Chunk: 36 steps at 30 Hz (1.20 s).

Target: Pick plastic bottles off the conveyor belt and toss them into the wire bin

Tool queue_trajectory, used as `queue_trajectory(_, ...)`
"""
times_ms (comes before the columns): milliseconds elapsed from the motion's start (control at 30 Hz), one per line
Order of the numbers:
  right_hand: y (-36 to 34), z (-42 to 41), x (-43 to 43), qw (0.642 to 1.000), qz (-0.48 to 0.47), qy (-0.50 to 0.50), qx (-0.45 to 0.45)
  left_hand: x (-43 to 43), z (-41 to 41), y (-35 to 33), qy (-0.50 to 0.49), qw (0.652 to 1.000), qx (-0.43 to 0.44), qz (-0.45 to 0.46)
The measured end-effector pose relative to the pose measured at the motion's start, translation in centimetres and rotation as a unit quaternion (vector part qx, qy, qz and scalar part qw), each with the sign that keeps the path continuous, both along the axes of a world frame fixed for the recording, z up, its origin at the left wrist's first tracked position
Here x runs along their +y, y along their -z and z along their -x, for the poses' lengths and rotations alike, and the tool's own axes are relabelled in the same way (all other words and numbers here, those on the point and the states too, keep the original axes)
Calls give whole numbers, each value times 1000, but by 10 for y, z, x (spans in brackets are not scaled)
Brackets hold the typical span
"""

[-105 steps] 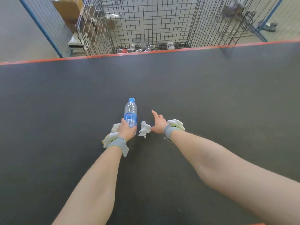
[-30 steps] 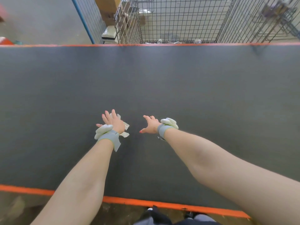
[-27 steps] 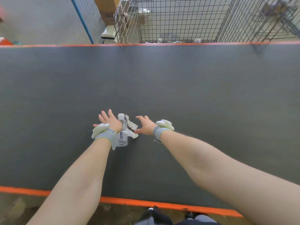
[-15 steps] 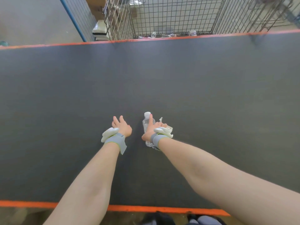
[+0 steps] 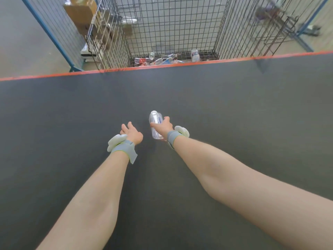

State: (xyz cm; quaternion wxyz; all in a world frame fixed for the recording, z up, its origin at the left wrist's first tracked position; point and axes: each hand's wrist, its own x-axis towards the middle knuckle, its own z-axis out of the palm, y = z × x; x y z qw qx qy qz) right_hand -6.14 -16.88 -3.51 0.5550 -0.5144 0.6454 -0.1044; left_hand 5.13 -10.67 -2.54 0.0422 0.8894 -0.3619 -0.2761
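My right hand (image 5: 163,127) grips a clear plastic bottle (image 5: 155,120) with a white cap, held over the dark conveyor belt (image 5: 234,105) with the cap pointing away from me. My left hand (image 5: 131,133) hovers just to its left, empty, fingers loosely spread. Both wrists wear grey straps with white pads. The wire bin (image 5: 173,26) stands beyond the belt's far orange edge, straight ahead, with several bottles (image 5: 162,59) lying on its floor.
A second wire cage with cardboard boxes (image 5: 84,13) stands left of the bin, beside a blue-framed mesh fence (image 5: 50,33). More wire racks (image 5: 275,24) are at the far right. The orange belt edge (image 5: 54,74) runs across the far side.
The bottle passed from beside my left hand into my right hand's grip and rose off the belt. My view tilted up, so the bin's floor shows and the near orange edge is gone.
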Motion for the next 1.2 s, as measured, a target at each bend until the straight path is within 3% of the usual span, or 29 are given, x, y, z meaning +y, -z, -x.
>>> queue_trajectory(133,-55,-40,-122,972,3,121,-200,-63,-16,-8,-4,999,9,47)
queue_trajectory(200,-87,-63,-179,960,-7,112,-256,-90,-24,-5,-9,998,12,66)
queue_trajectory(333,-93,-87,-212,982,21,62,-178,-107,-28,6,2,999,11,44)
queue_trajectory(567,-26,-53,-112,994,-5,-107,33,-52,-9,-3,49,999,8,-11)
queue_trajectory(767,-21,21,0,941,51,-280,180,36,7,-13,116,991,14,-67)
queue_trajectory(1067,33,96,109,892,43,-355,277,145,40,25,159,979,-2,-128)
queue_trajectory(1200,51,125,146,858,-2,-402,321,183,48,44,240,947,-15,-213)
